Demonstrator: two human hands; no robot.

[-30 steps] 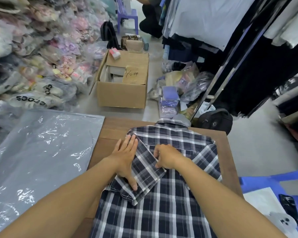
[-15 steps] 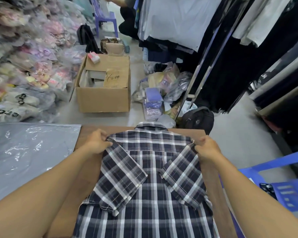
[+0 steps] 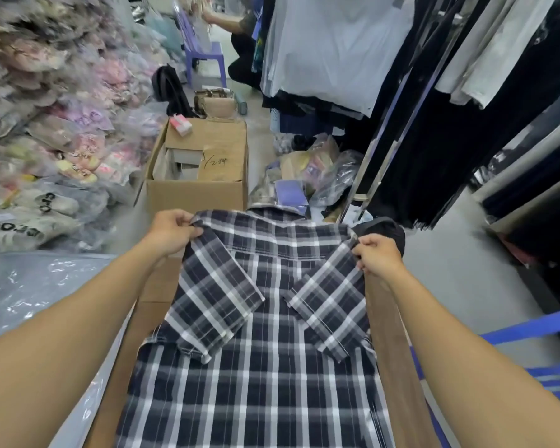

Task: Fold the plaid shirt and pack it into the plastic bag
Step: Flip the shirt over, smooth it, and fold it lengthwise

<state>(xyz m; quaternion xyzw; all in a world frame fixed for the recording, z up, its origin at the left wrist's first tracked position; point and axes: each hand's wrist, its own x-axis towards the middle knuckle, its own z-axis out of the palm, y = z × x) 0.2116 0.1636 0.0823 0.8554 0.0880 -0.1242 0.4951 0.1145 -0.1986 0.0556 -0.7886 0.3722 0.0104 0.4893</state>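
A dark blue and white plaid shirt lies back-up along a brown cardboard-topped table, collar at the far end, both short sleeves folded in over the back. My left hand pinches the shirt's left shoulder. My right hand pinches the right shoulder. The shoulder end looks raised a little off the table. A large clear plastic bag lies flat to the left of the table.
An open cardboard box stands on the floor beyond the table. Bagged shoes pile up at left. Hanging clothes fill the right. A black bag sits by my right hand; a blue plastic chair at right. A person crouches far back.
My hands left the folded left sleeve, moved out to both shoulders and gripped them. The right sleeve now lies folded in. The shoulder end has risen slightly since half a second ago.
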